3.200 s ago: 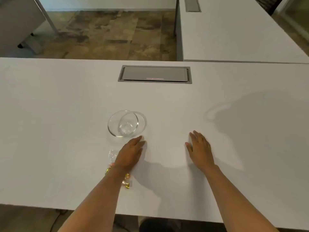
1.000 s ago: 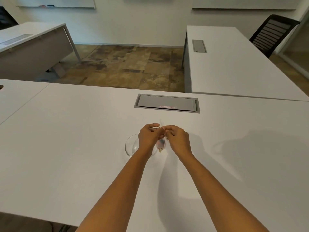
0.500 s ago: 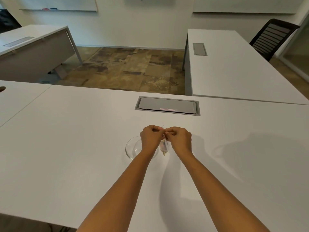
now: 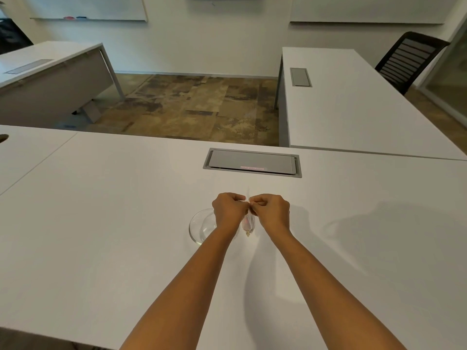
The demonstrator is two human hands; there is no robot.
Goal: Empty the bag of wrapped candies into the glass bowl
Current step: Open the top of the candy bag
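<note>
- Left hand [image 4: 228,212] and right hand [image 4: 271,210] are raised above the white table [image 4: 101,223], knuckles nearly touching, each closed in a pinch on the top edge of the bag [image 4: 248,223].
- Neither hand is free; fingers are curled tight at the bag's mouth, one hand on each side of the seam.
- The bag is small and clear. It hangs straight down between the two wrists, long axis vertical, mouth up at the pinch, and a thin flap of film stands above the knuckles.
- Candies [image 4: 248,229] sit bunched at the hanging bottom end; the number is too small to tell.
- The glass bowl [image 4: 201,226] stands on the table, below and to the left of the bag and partly hidden by the left wrist. It looks empty.
- Key relation: the bag hangs beside the bowl's right rim, not over its opening. The left hand is the nearer one to the bowl.
- Judgement: the step in hand is pulling the mouth open; whether the seal has parted, I cannot tell.
- Judgement: pouring calls for a shift leftward over the bowl, then upending the bag so its mouth points down.
- Risk: tipped where it hangs, candies land on the table right of the rim.
</note>
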